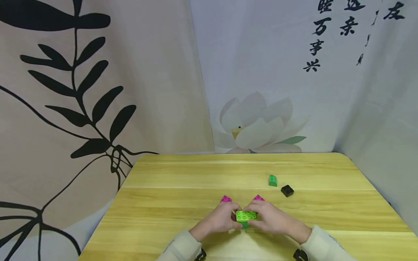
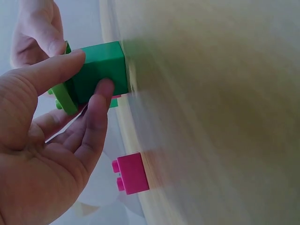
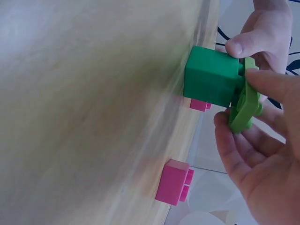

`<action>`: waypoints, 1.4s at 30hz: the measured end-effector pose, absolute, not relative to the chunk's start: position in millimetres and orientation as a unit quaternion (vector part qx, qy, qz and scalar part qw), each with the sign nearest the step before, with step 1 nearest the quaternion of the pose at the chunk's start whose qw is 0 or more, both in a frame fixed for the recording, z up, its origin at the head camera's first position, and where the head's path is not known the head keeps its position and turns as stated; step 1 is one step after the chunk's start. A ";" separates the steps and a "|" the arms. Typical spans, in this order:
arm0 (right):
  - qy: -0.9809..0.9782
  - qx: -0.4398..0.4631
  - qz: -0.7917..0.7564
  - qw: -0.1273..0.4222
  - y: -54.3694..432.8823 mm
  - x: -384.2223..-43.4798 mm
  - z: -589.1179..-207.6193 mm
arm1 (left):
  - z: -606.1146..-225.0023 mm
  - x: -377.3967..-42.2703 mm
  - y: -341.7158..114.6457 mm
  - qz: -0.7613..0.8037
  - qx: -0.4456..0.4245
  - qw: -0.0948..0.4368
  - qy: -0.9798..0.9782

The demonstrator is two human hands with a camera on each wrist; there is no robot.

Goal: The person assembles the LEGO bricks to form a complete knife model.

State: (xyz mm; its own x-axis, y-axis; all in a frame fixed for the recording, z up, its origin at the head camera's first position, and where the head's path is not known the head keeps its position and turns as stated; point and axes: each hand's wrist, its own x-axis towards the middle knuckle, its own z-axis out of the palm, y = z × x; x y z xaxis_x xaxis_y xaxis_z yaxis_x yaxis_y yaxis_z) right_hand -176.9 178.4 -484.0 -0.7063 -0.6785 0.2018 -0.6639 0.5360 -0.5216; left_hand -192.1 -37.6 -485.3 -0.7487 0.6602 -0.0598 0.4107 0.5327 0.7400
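Note:
Near the front of the table, a dark green brick (image 1: 244,225) stands under a lime green studded plate (image 1: 246,216). My left hand (image 1: 222,218) grips the dark green brick (image 2: 101,70), thumb on one face and a fingertip on another. From the other side, my right hand (image 1: 269,218) pinches the lime plate (image 3: 246,101) between thumb and fingers. In the right wrist view the plate sits at a slant on the brick's studs, with a gap along part of it. Palms and fingers partly hide both pieces in the head view.
Just beyond the hands are two pink bricks, one on the left (image 1: 225,198) and one on the right (image 1: 259,197). Farther right lie a small green brick (image 1: 272,180) and a black brick (image 1: 287,190). Printed curtains hang behind the wooden table (image 1: 183,174).

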 end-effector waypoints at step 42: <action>0.878 -0.312 -0.353 0.083 173.6 -182.6 -484.3 | -483.0 -190.9 -41.0 0.366 0.305 0.140 0.868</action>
State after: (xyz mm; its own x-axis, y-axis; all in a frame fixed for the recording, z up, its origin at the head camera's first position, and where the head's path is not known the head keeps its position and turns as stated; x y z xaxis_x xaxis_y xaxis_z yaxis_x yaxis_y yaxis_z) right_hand -182.6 173.6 -484.3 -0.7913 -0.6068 0.0750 -0.4898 0.5557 -0.6717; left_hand -190.9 -41.0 -483.0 -0.7753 0.6313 -0.0196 0.4270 0.5468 0.7202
